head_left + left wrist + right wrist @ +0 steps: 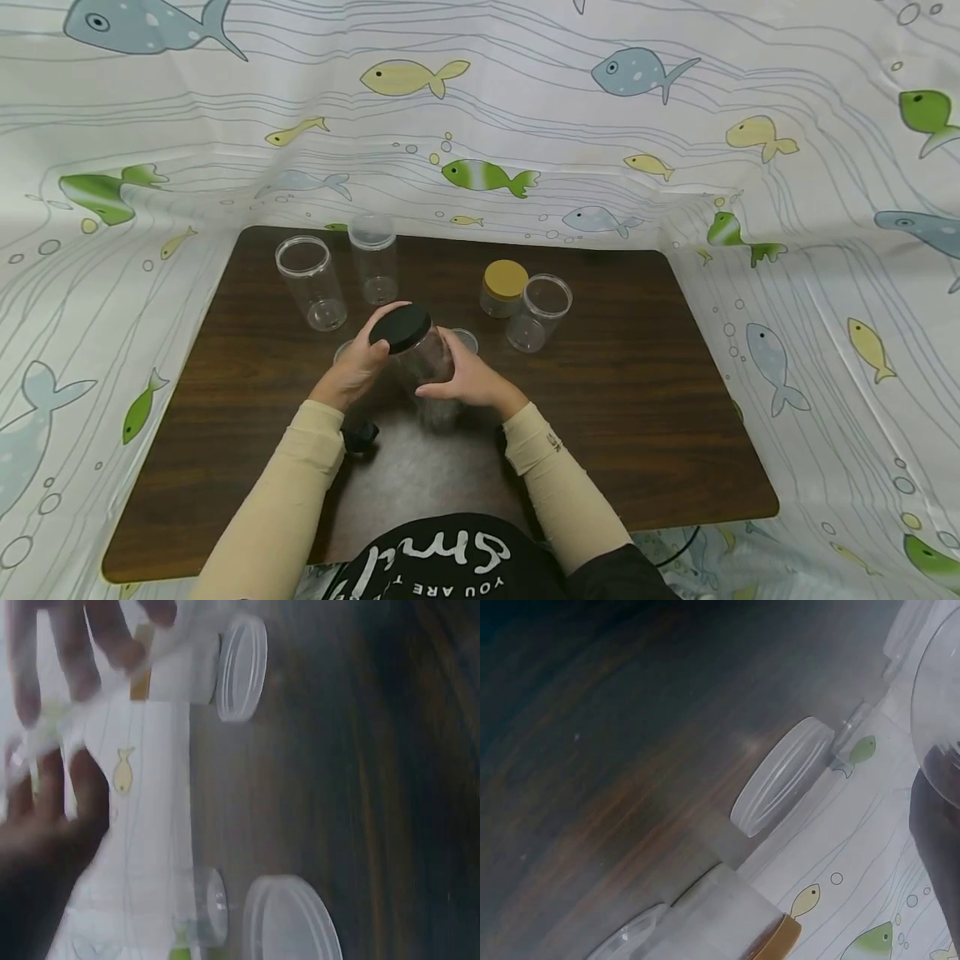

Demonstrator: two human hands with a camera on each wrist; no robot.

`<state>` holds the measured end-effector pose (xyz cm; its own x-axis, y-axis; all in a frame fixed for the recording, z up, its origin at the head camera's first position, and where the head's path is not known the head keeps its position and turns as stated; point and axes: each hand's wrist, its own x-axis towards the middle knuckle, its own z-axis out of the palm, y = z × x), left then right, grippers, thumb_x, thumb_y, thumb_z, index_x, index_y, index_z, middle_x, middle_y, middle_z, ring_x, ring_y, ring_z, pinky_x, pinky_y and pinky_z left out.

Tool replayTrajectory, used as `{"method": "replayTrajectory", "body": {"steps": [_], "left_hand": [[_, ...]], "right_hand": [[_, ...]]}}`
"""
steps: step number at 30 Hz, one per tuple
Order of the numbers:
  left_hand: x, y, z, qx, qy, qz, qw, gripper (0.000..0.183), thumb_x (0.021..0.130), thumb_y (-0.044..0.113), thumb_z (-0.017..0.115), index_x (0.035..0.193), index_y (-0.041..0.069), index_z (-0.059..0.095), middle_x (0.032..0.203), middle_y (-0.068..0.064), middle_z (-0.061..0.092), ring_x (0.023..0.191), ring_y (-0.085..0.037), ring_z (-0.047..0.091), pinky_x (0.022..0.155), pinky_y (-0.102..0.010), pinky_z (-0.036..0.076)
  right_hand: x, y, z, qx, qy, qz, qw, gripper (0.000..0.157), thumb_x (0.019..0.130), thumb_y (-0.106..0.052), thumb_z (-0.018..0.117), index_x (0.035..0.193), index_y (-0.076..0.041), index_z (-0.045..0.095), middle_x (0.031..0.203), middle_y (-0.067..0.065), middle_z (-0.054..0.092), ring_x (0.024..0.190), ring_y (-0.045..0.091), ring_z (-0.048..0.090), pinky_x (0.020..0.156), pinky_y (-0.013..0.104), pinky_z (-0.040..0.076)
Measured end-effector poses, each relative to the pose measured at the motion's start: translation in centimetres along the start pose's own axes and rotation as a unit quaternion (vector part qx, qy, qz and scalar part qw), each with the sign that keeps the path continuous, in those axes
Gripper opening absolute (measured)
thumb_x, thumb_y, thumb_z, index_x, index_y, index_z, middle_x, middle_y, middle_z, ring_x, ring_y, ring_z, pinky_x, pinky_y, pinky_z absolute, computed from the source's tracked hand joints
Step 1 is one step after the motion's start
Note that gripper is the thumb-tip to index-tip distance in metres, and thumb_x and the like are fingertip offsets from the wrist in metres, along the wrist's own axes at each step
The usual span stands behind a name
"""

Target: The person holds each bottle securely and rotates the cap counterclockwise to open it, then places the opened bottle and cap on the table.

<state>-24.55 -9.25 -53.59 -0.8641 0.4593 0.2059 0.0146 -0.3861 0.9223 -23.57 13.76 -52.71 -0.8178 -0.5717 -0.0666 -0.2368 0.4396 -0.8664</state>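
A clear plastic jar [423, 362] with a black lid [402, 327] is held tilted between my two hands above the table. My left hand [362, 360] grips it at the lid, thumb near the lid's front edge. Lower down, my right hand [480, 379] grips the clear body from the right. One translucent lid [467, 340] lies just behind my right hand, and the left wrist view shows another translucent lid [292, 922]. The right wrist view shows part of the held jar [941, 705] at its right edge.
Two tall open jars stand back left: one jar [311, 287] and a second jar [373, 262]. Back right, a yellow-lidded jar [504, 289] stands beside an open jar [538, 315]. A small black object [362, 439] shows by my left wrist. A fish-print sheet surrounds the brown table [637, 417].
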Motion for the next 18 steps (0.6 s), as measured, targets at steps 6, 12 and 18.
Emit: {"method": "replayTrajectory", "body": {"steps": [6, 12, 18], "left_hand": [[0.8, 1.1, 2.9, 0.061, 0.181, -0.097, 0.9768, 0.076, 0.100, 0.048, 0.061, 0.156, 0.009, 0.028, 0.151, -0.014, 0.033, 0.132, -0.026, 0.038, 0.114, -0.040, 0.027], [1.4, 1.1, 3.8, 0.097, 0.257, -0.138, 0.9517, 0.075, 0.101, 0.044, 0.059, 0.157, 0.008, 0.025, 0.156, -0.018, 0.030, 0.139, -0.031, 0.036, 0.117, -0.044, 0.027], [0.7, 0.8, 2.9, 0.093, 0.199, -0.101, 0.9704, 0.110, 0.080, 0.070, 0.066, 0.161, 0.010, 0.022, 0.159, -0.021, 0.028, 0.144, -0.034, 0.030, 0.120, -0.051, 0.020]], "right_hand": [[0.7, 0.2, 1.1, -0.054, 0.085, -0.003, 0.995, 0.099, 0.083, -0.039, 0.084, 0.156, -0.008, 0.026, 0.149, 0.013, 0.042, 0.127, 0.026, 0.050, 0.102, 0.044, 0.047], [0.9, 0.0, 1.8, -0.114, 0.128, 0.021, 0.985, 0.103, 0.080, -0.050, 0.084, 0.155, -0.005, 0.030, 0.143, 0.011, 0.048, 0.123, 0.023, 0.052, 0.099, 0.042, 0.050], [0.7, -0.1, 1.0, -0.055, 0.098, 0.030, 0.993, 0.102, 0.083, -0.045, 0.083, 0.157, -0.006, 0.025, 0.145, 0.014, 0.043, 0.123, 0.028, 0.051, 0.098, 0.045, 0.049]]}}
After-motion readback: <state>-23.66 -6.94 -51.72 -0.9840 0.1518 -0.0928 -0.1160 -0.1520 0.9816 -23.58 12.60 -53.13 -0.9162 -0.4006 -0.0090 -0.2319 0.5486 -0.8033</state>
